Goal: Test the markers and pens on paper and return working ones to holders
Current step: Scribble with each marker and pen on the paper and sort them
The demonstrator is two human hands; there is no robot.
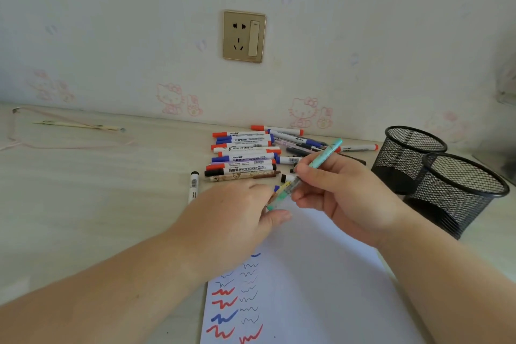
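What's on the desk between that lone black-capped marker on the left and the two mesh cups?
In the head view, both hands sharing a teal pen, over the white paper's top edge.

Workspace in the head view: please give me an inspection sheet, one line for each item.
Surface: pale desk.
Job's things: paper with scribbles; marker pile; one marker apart; two mesh holders, contents hidden; teal pen.
Clutter: thin stick-like tool.
Grippers: right hand holds the teal pen; left hand grips its lower end.
Cables: pink cord.
Surroundings: wall socket, cartoon wallpaper.
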